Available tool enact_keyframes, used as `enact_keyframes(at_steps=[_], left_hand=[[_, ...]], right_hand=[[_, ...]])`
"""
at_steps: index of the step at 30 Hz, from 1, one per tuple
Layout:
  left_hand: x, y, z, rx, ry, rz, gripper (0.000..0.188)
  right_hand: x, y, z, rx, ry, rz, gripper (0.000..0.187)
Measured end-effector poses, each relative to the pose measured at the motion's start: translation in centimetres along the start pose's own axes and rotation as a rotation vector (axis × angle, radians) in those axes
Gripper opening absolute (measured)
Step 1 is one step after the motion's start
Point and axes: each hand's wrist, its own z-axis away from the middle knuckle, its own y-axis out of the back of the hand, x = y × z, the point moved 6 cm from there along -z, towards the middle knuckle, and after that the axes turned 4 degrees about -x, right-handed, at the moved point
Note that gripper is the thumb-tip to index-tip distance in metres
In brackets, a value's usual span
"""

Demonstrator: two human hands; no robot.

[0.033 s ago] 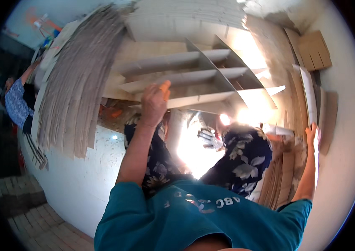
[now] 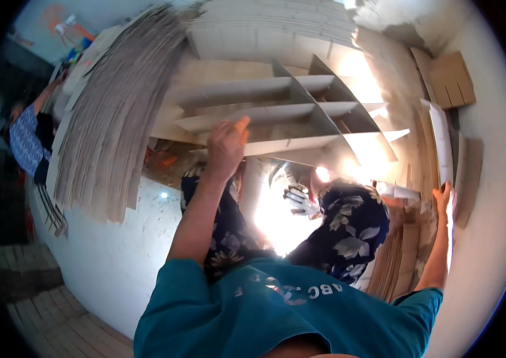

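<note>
Hovering or pressing at the near-left side of a cardboard lattice [image 2: 283, 113]: left hand [image 2: 227, 146], fingers curled, orange covering [image 2: 242, 128] on at least 1 fingertip. Can't tell if it pinches a strip or only rests there. Lattice sits beyond the knees, 3 long strips crossed by 2 others, all on edge. Right hand [image 2: 444, 197] far out to the right, fingers at the near end of a long pale strip [image 2: 439, 143]; contact likely, can't tell whether clamped. Brown slotted piece [image 2: 454, 83] farther up that side; cardboard stack [image 2: 393, 256] lower, beside the right leg. Big sheet stack [image 2: 116, 119] left of lattice, edges uneven. Grey-white glove [image 2: 302, 200] between the knees, strong glare around it. Dark floral trousers [image 2: 348, 227], teal shirt [image 2: 283, 310]. Co-worker [image 2: 24, 140], patterned blue top, far left behind the sheet stack.
</note>
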Motion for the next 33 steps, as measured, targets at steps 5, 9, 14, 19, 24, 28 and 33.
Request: enact_keyframes(at_steps=[5, 9, 14, 19, 24, 28, 33], left_hand=[[2.1, 3.8, 1.3, -0.073, 0.159, -0.119, 0.038], [1.1, 0.5, -0.3, -0.088, 0.014, 0.012, 0.040], [1.9, 2.7, 0.8, -0.106, -0.032, -0.031, 0.041], [1.9, 0.7, 1.2, -0.223, -0.039, 0.036, 0.027], [1.5, 0.1, 1.2, -0.219, -0.057, 0.072, 0.021], [1.3, -0.2, 1.3, -0.219, -0.048, 0.092, 0.019], [1.4, -0.4, 1.2, -0.245, -0.023, 0.106, 0.017]], right_hand=[[-12.6, -5.3, -4.2, -1.061, -0.538, 0.050, 0.079], [-5.5, 1.7, -7.0, -0.072, -0.235, -0.215, 0.063], [-42.5, 13.3, -18.2, -0.015, 0.356, -0.240, 0.063], [-54.8, 13.4, -19.5, -0.440, 0.365, -0.834, 0.060], [-61.0, 10.8, -19.0, -0.627, 0.319, -1.162, 0.067], [-63.9, 9.4, -18.5, -0.590, 0.484, -0.900, 0.058], [-64.8, 7.4, -18.6, -0.663, 0.467, -0.868, 0.054]])
